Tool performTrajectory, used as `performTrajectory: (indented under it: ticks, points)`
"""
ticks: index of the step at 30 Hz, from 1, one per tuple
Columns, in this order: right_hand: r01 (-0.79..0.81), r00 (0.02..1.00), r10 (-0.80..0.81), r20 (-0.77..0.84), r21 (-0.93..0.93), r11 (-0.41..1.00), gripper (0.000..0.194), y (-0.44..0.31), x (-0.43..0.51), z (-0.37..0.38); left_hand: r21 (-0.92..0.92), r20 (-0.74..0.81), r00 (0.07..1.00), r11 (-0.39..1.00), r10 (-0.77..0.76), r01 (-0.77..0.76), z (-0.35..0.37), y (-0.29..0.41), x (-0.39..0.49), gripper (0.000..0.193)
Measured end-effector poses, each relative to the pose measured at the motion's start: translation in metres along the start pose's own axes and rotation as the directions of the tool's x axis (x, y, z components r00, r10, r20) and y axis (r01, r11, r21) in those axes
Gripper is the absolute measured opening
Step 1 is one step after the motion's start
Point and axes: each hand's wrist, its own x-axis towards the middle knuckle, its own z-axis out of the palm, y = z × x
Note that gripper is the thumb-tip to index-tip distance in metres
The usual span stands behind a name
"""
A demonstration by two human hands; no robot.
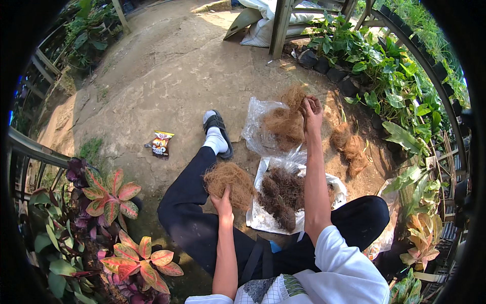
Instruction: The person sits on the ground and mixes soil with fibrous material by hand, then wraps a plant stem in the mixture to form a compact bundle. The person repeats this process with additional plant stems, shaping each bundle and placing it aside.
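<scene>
A loose wad of brown coconut fibre [231,184] rests in my left hand [224,205], above my bent leg. Farther out, my right hand [312,112] grips a tuft of the same fibre [293,97] over a clear plastic bag [252,125] that holds more fibre [283,127]. Nearer to me, a white sack [262,220] lies spread with dark, root-like clumps [283,190] on it. Beyond my right forearm, several fibre-wrapped bundles [353,146] lie on the ground, some with thin green shoots.
A snack packet [161,144] lies on the concrete floor left of my sandalled foot [220,133]. Potted plants with pink and green leaves [114,195] stand at the left. White sacks [262,28] lean by a post [281,30]. Leafy plants [395,83] line the right edge.
</scene>
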Motion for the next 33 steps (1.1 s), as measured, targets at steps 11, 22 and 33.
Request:
performTrajectory:
  ticks: [11, 22, 33]
  points:
    - [-0.031, 0.999, 0.043, -0.029, 0.320, 0.947, 0.035, -0.095, 0.049, 0.056, 0.008, 0.066, 0.995, 0.998, 0.070, -0.070, 0.000, 0.000, -0.002, 0.057]
    - [-0.200, 0.959, 0.184, -0.215, -0.055, 0.978, 0.027, -0.004, 0.020, 0.023, -0.007, 0.261, 0.965, 1.000, -0.005, 0.007, 0.016, 0.022, -0.010, 0.053]
    - [-0.500, 0.854, 0.504, 0.129, 0.470, 0.727, 0.040, -0.014, -0.069, 0.006, -0.011, 0.744, 0.663, 0.990, -0.085, 0.139, 0.165, 0.024, 0.042, 0.089]
